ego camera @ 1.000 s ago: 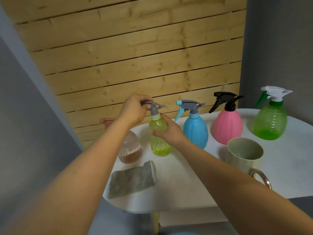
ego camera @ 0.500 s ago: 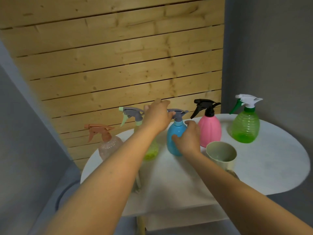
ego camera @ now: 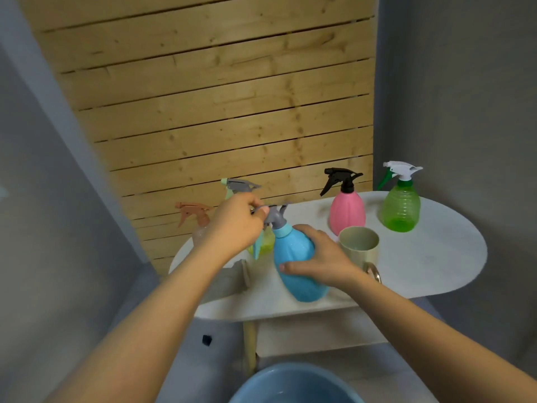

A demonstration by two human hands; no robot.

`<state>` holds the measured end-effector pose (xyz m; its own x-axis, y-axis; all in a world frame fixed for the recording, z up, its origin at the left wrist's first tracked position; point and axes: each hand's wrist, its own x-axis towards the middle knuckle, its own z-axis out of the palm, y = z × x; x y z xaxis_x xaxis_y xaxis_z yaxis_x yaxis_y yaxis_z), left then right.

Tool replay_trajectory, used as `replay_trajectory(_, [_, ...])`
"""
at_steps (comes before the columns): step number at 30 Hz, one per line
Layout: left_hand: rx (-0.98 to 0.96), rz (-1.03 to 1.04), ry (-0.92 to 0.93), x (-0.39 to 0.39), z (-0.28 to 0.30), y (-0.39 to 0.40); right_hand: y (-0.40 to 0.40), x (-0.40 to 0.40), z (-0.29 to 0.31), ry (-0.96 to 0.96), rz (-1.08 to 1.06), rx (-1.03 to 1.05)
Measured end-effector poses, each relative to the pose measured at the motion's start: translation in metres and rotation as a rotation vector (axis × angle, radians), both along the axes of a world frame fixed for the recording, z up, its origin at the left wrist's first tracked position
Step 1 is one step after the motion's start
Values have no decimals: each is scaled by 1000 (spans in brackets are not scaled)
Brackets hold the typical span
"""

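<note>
At the worktop (ego camera: 436, 257) edge, the tilted blue bottle (ego camera: 293, 251) is clasped by the right grip (ego camera: 322, 263), its spray head (ego camera: 276, 218) pinched by the left grip (ego camera: 235, 225); if unscrewed aslant, liquid could be spilled.

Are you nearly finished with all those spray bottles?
Not nearly. Nothing looks finished yet: the peach bottle, yellow bottle, pink bottle and green bottle stand on the table, tops on. In hand is the blue bottle, tilted: the right hand holds its body, the left hand pinches its grey sprayer top. Left: that top is not yet off, and the blue basin below waits.
</note>
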<state>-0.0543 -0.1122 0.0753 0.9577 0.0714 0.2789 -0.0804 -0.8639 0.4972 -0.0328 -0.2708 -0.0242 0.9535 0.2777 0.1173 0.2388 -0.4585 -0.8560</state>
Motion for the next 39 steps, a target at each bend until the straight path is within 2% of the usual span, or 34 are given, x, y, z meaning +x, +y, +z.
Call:
replay_trajectory(3, [-291,55,95,-34,-20,9,-2,-34,-2,-106,-36,-257])
replay_trajectory(6, [-525,121,228,-65,-47,7,-5,-57,-10,-468,-173,-646])
replay_trajectory(8, [-760,149,354,-82,-58,8,-8,-68,-12,-596,-197,-737])
replay_trajectory(11, [-1058,-74,525,-102,-61,22,-15,-86,-11,-395,-21,-789])
replay_trajectory(12, [-1042,-174,516,-106,-63,27,-19,-88,-12,-308,20,-751])
replay_trajectory(14, [-839,-268,433,-113,-66,31,-22,-89,-7,-228,59,-651])
replay_trajectory(16, [-548,-143,262,-109,-74,29,-24,-88,-5,-259,72,-651])
replay_trajectory(17, [-501,-58,204,-106,-79,29,-24,-87,-5,-297,80,-677])
replay_trajectory(18, [-524,9,188,-101,-86,30,-23,-85,-7,-341,90,-701])
replay_trajectory(20, [-798,145,281,-96,-92,26,-22,-84,-10,-474,94,-711])
replay_trajectory(22, [-974,266,381,-91,-95,25,-19,-82,-16,-613,50,-733])
replay_trajectory(26, [-1058,379,365,-79,-102,30,-6,-81,-21,-722,-57,-731])
replay_trajectory(28, [-1057,308,360,-75,-103,32,-4,-82,-24,-677,-46,-725])
replay_trajectory(32, [-1118,-102,531,-82,-103,45,-18,-77,-21,-354,30,-630])
replay_trajectory(35, [-831,-207,529,-86,-108,53,-27,-70,-24,-203,89,-517])
replay_trajectory(37, [-566,-115,414,-89,-107,49,-28,-68,-26,-150,123,-470])
replay_trajectory(39, [-395,-19,313,-87,-107,45,-28,-67,-29,-134,142,-458])
